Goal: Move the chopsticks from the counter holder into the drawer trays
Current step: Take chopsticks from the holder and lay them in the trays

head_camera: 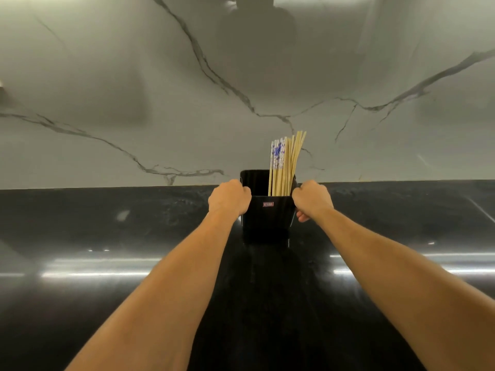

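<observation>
A black holder (pixel 267 218) with a small red label stands on the glossy black counter (pixel 107 236), close to the marble wall. Several chopsticks (pixel 285 164) stand upright in its right half; some are plain bamboo, others have white tops with blue specks. My left hand (pixel 229 197) grips the holder's left side at the rim. On the other side my right hand (pixel 312 199) grips the right wall, fingers curled round it. Both forearms reach straight forward over the counter. No drawer or tray is in view.
A white marble backsplash (pixel 187 103) with grey veins rises right behind the holder. The dark counter stretches wide to both sides, with light reflections across it.
</observation>
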